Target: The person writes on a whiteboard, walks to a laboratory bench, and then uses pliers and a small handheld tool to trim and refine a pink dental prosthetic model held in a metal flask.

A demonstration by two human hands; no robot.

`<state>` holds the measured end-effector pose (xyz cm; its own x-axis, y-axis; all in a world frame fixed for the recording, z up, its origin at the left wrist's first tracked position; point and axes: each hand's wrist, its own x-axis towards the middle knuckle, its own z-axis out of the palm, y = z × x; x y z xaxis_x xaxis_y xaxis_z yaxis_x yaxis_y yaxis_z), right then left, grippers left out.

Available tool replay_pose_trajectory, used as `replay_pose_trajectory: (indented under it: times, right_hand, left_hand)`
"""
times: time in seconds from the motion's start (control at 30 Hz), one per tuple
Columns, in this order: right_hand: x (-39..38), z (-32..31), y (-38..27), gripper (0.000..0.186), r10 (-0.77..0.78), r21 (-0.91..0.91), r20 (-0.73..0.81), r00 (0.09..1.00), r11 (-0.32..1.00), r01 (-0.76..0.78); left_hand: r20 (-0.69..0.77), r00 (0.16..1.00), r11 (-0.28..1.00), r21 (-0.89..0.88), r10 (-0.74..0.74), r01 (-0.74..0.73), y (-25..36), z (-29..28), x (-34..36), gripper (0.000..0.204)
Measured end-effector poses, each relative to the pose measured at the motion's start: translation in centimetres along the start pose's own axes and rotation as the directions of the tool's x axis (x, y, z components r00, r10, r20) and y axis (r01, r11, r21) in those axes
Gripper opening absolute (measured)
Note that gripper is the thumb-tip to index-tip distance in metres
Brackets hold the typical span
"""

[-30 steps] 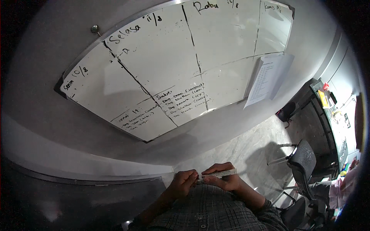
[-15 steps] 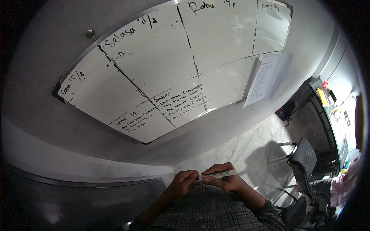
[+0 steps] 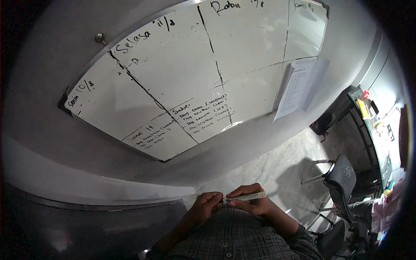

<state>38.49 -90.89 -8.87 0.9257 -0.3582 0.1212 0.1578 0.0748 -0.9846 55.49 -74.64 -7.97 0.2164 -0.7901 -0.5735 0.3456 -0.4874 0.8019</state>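
White and slim, the marker [image 3: 244, 197] lies level between your two hands, low in the view and well below the whiteboard [image 3: 195, 73]. Your right hand [image 3: 251, 201] wraps its barrel, fingers [image 3: 242, 190] curled over the top and pressed together around it. Your left hand [image 3: 207, 206] meets the marker's left end, fingertips pinching there; whether they grip a cap or the bare tip is too small to make out. Both hands sit just above your checked shirt [image 3: 242, 236], which hides your wrists' undersides, and your forearms run off the lower edge.

Above the hands, the whiteboard hangs on a grey wall, ruled into boxes by black lines with handwriting in several of them. A printed sheet of paper [image 3: 299, 86] overlaps the whiteboard's right edge. Right of the hands, a dark mesh office chair [image 3: 342, 177] stands on the pale floor [image 3: 277, 169], partly swallowed by the dark rim. Beyond it a cluttered surface [image 3: 377, 130] bends along the edge, its things too distorted to tell apart.
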Motion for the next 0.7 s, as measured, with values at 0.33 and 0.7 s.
replay_pose_trajectory:
  times: [0.33,0.7]
  right_hand:
    - [-0.3,0.0,-0.2,0.02,0.009,0.021,0.018,1.0,1.0,-0.009]
    - [-1.3,0.5,0.2,0.023,-0.045,-0.004,0.022,0.999,0.999,0.045]
  left_hand:
    - [-0.059,0.998,0.999,0.036,-0.018,0.02,0.2,0.4,-0.7,0.042]
    - [0.033,0.999,0.999,-0.009,-0.039,0.039,-1.0,-0.4,0.2,0.039]
